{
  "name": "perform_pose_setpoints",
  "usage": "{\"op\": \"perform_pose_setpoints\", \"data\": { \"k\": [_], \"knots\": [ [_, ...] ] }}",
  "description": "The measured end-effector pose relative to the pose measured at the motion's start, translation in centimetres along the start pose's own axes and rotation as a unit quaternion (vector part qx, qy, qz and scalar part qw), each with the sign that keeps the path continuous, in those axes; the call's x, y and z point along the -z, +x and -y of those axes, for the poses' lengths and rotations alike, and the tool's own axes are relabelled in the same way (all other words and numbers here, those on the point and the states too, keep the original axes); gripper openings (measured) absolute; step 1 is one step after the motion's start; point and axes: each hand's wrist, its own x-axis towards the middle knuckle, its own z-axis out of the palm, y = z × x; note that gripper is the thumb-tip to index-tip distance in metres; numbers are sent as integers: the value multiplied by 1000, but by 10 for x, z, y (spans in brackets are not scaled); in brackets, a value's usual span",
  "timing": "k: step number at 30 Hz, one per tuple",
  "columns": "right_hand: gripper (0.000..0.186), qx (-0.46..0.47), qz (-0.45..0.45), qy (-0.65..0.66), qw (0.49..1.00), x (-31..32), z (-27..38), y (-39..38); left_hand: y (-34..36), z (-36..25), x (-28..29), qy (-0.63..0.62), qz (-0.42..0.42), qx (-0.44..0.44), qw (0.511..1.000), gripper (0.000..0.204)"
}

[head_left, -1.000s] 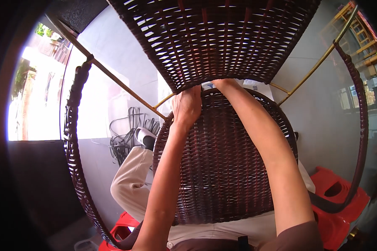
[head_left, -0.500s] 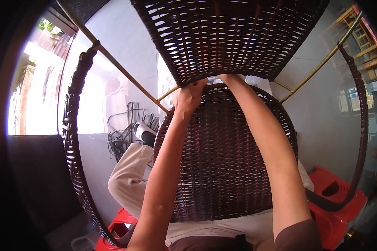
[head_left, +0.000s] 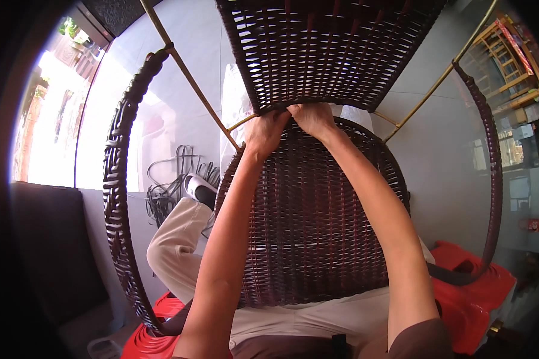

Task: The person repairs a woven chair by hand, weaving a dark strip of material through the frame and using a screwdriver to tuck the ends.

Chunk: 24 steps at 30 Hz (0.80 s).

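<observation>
A dark brown wicker chair stands before me, its round woven seat (head_left: 317, 227) over my lap and its woven backrest (head_left: 335, 54) beyond. My left hand (head_left: 266, 133) is closed at the backrest's lower edge, fingertips tucked out of sight. Right beside it, my right hand (head_left: 312, 119) is closed at the same edge, its fingers bent and the knuckles up. The two hands nearly touch, above the gap between seat and backrest. Whether a loose strand lies between the fingers, I cannot tell.
Wrapped armrests (head_left: 118, 167) curve around both sides on bare gold-coloured metal rods (head_left: 191, 81). Loose dark strips (head_left: 173, 179) lie on the floor near my shoe (head_left: 199, 188). Red plastic stools (head_left: 467, 293) are at the lower right and left. Wooden furniture (head_left: 512, 60) stands far right.
My right hand has come out from under the backrest's edge and drawn left, close to the left hand. The chair has shifted slightly in view.
</observation>
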Motion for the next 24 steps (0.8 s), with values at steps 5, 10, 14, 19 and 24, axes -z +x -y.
{"op": "perform_pose_setpoints", "data": {
  "k": [5, 10, 14, 19, 24],
  "knots": [
    [45, -23, 57, 16, 998, 11, 4, -9, -27, -13, -6, 264, -45, -137, 954, 28],
    [37, -64, 118, 37, 990, 22, 22, -18, -49, -7, -10, 314, -157, -141, 926, 34],
    [29, -17, 47, 117, 992, 16, 15, -26, -52, -12, -10, 317, -129, -127, 931, 36],
    [17, 41, -56, 194, 978, 16, 46, -45, -53, -5, -10, 305, -147, -135, 931, 30],
    [12, -115, -40, 498, 859, 31, 65, -44, -51, -7, -10, 293, -136, -115, 939, 29]
  ]
}}
